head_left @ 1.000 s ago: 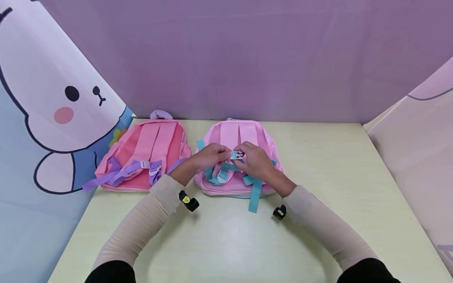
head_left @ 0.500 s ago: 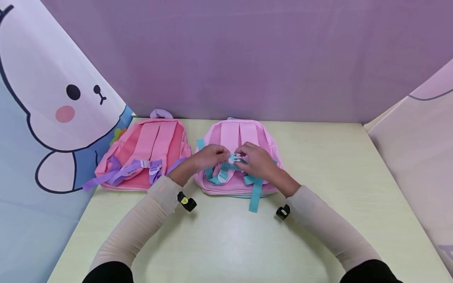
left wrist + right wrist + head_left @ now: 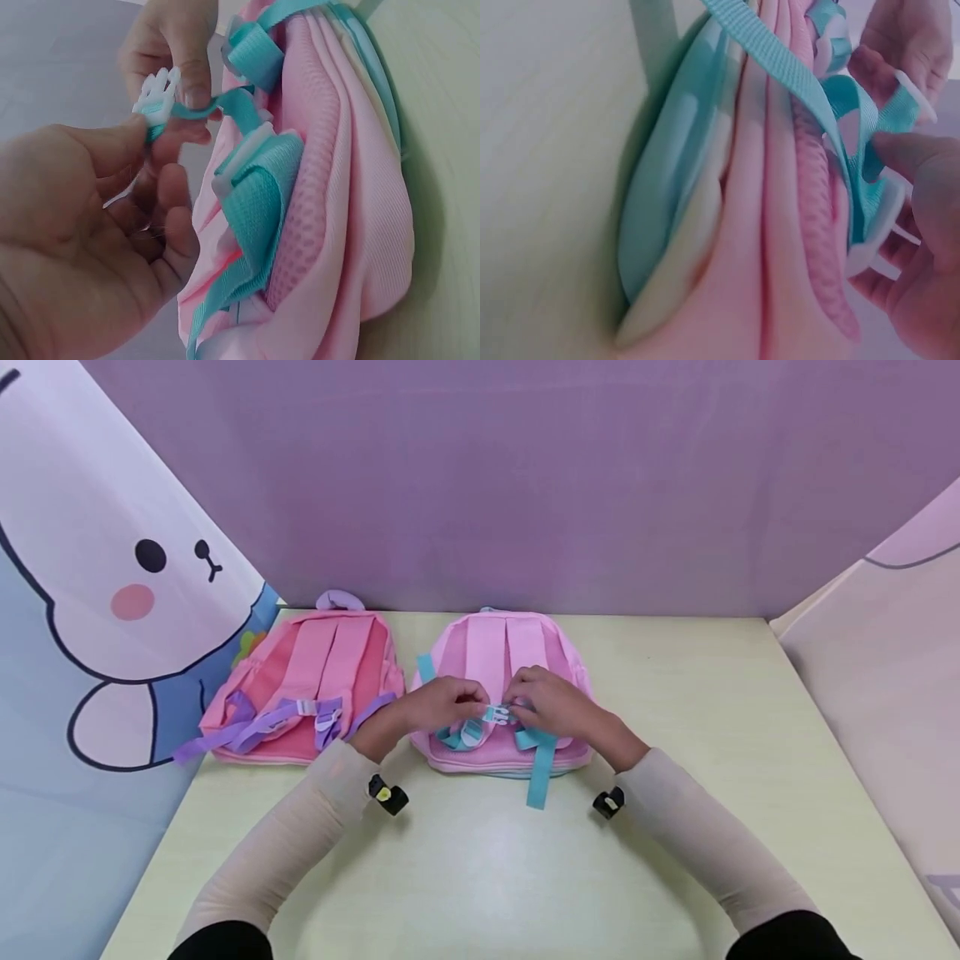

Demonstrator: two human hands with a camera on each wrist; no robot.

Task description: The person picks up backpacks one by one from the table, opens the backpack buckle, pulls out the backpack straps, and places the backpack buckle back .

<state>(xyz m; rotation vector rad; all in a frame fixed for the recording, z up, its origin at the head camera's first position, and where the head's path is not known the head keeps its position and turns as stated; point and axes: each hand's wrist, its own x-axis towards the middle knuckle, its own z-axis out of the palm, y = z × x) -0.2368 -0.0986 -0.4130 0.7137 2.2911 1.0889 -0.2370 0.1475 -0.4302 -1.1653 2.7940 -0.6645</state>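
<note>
A light pink backpack (image 3: 487,647) with teal straps lies back side up on the table, shoulder straps facing me. Above its lower half, my left hand (image 3: 437,704) pinches a white side-release buckle (image 3: 497,715) on teal webbing between thumb and fingers. In the left wrist view the prongs of this buckle (image 3: 157,90) show; whether its two halves are joined I cannot tell. From the other side my right hand (image 3: 553,703) pinches the teal strap (image 3: 196,112) running from the buckle. Its thumb presses on webbing (image 3: 891,124) in the right wrist view, with its fingertips partly hidden.
To the left lies a coral pink backpack (image 3: 318,652) with purple straps (image 3: 277,722). A loose teal strap end (image 3: 539,781) hangs over the light pink bag's lower edge onto the pale table (image 3: 487,868). Behind stands a purple backdrop (image 3: 487,485).
Both hands have lowered the buckle toward the backpack's bottom edge. They have also spread slightly apart, so more of the buckle and its strap shows between them. Both backpacks stay put.
</note>
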